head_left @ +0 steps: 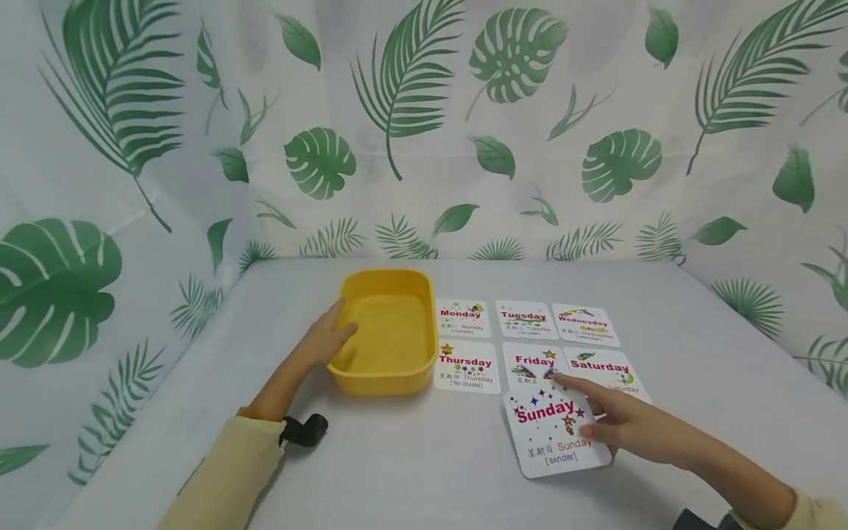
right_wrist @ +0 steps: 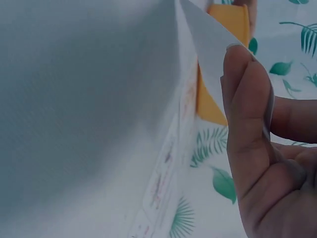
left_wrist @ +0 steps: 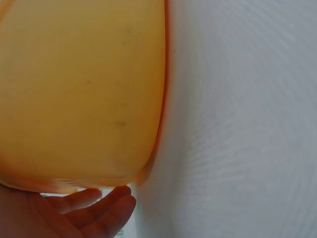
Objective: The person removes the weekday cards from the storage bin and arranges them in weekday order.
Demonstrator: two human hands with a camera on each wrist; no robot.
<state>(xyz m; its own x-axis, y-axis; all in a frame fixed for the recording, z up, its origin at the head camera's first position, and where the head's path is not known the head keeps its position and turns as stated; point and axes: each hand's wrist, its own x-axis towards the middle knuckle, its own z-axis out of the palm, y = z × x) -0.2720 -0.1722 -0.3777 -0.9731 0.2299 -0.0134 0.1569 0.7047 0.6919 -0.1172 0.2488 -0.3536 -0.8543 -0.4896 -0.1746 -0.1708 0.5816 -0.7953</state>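
My right hand [head_left: 645,423] pinches a square white card marked "Sunday" [head_left: 550,430] by its right side. The card is tilted, its upper edge overlapping the bottom of the "Friday" card [head_left: 533,362] in the head view. From the right wrist, the card [right_wrist: 210,47] is seen edge-on between thumb and fingers. On the left, my left hand [head_left: 331,335] holds the rim of a yellow plastic tub [head_left: 380,384], thumb over the inside. In the left wrist view its fingers [left_wrist: 106,210] show past the edge of the tub [left_wrist: 84,99].
Two rows of weekday cards lie right of the tub: "Monday" [head_left: 461,319], "Tuesday" [head_left: 526,321] and "Wednesday" [head_left: 586,325] behind, "Thursday" [head_left: 467,368], "Friday" and "Saturday" [head_left: 604,366] in front. Leaf-print cloth [head_left: 411,199] hangs around the white table [head_left: 411,471].
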